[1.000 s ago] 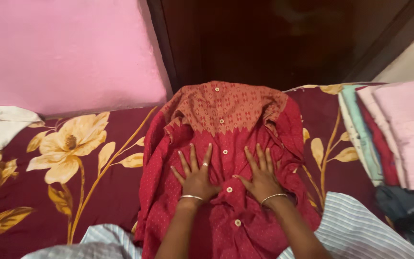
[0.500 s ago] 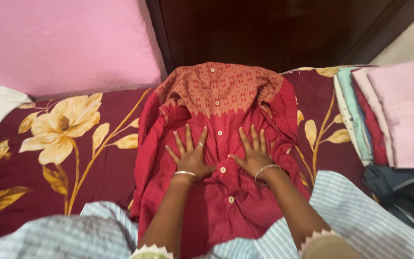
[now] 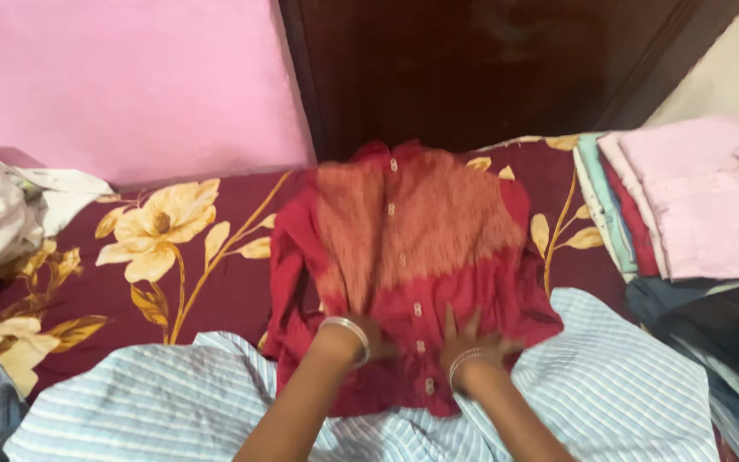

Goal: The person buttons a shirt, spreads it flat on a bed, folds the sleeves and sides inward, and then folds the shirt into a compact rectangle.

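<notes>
A red buttoned shirt (image 3: pixel 404 248) with an orange patterned yoke lies spread on the maroon flowered bedsheet (image 3: pixel 207 291), its collar toward the dark door. My left hand (image 3: pixel 369 335) rests low on the shirt left of the button row; the frame is blurred and its fingers are hard to make out. My right hand (image 3: pixel 472 340) lies flat on the shirt to the right of the buttons, fingers spread. Both wrists wear bangles. The shirt's lower edge lies over a blue-and-white striped cloth (image 3: pixel 626 393).
A stack of folded clothes (image 3: pixel 686 197), pink on top, sits at the right. Dark garments (image 3: pixel 712 325) lie below it. A white crumpled cloth (image 3: pixel 2 210) lies at the left. A pink wall (image 3: pixel 121 85) and a dark wooden door (image 3: pixel 489 68) stand behind the bed.
Both hands have slid down the shirt toward me, from mid-chest to near the hem. The shirt lies flatter and wider. The view shifted, showing more striped cloth and the white cloth at left.
</notes>
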